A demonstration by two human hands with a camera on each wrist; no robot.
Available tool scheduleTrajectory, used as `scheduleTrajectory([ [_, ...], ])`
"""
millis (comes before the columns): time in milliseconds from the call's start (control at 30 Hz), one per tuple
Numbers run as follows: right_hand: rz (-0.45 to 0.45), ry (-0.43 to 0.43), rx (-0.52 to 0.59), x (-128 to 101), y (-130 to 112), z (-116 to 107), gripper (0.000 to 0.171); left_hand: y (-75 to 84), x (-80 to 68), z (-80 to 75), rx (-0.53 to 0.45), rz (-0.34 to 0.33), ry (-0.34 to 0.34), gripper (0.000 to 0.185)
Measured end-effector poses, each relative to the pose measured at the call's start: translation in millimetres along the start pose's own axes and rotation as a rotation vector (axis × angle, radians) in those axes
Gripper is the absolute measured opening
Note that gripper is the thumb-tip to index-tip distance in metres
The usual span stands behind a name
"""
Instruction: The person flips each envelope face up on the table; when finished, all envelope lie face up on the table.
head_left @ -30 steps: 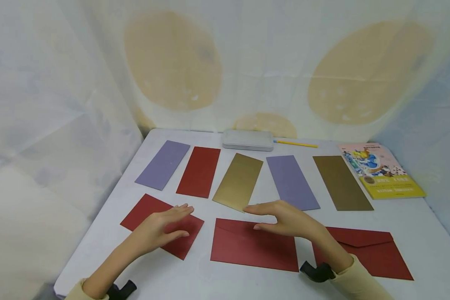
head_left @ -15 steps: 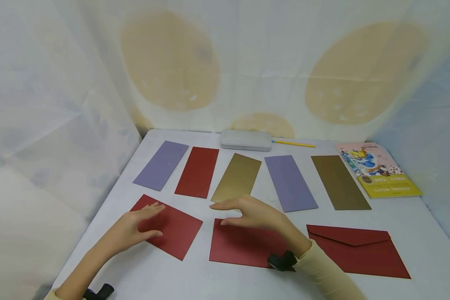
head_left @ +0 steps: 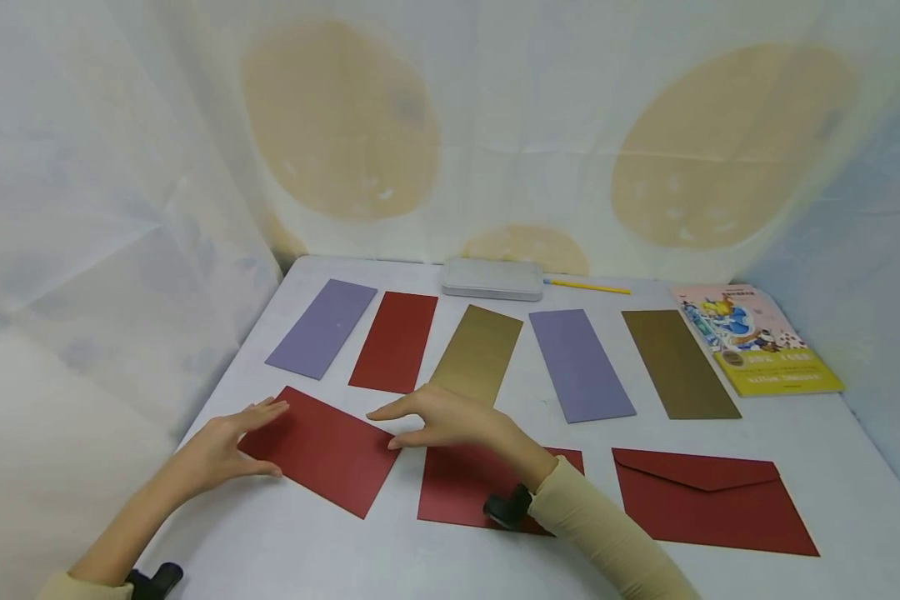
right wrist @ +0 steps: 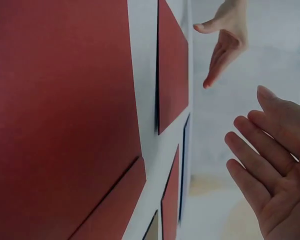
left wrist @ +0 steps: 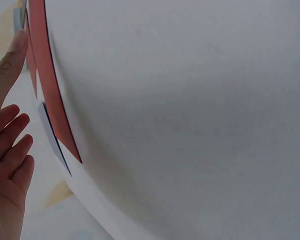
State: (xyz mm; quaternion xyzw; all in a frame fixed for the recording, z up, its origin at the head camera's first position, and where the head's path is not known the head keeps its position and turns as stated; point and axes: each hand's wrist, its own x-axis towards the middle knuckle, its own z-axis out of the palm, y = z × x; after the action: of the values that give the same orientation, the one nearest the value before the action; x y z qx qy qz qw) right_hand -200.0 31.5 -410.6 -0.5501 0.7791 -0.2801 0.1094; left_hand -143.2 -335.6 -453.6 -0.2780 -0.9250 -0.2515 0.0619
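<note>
Both hands flank left red envelope (head_left: 322,450) at table (head_left: 832,433) near-left, tilted. Left hand (head_left: 221,442) at its left edge, fingers straight and apart, touching or just off, can't tell. Right hand (head_left: 450,417) hovering by its right corner, fingers straight, loosely together. Nothing gripped or lifted yet. Cards untouched in back row; likely early.

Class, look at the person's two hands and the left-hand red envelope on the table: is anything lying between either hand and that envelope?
Nothing visible does. The left hand sits at the left end of the red envelope; whether it touches is unclear. The right hand hovers open by its right end, with only bare table near them.
</note>
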Motion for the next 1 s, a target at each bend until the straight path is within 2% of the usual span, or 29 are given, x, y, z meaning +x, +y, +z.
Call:
scheduleTrajectory([
  [200,0.032,-0.068,0.031,20,5,2,0.045,-8.2,-1.6,-0.9,0.005,0.022,-0.016,0.091],
  [367,0.070,-0.135,0.013,33,12,9,0.045,-13.3,-1.7,0.6,0.011,0.027,-0.019,0.091],
  [667,0.115,-0.262,-0.029,44,14,20,0.052,-25.6,-2.3,7.0,0.037,-0.018,-0.046,0.097],
  [1000,0.113,-0.284,-0.052,45,16,25,0.053,-25.4,-7.6,5.6,0.052,-0.044,-0.051,0.099],
])
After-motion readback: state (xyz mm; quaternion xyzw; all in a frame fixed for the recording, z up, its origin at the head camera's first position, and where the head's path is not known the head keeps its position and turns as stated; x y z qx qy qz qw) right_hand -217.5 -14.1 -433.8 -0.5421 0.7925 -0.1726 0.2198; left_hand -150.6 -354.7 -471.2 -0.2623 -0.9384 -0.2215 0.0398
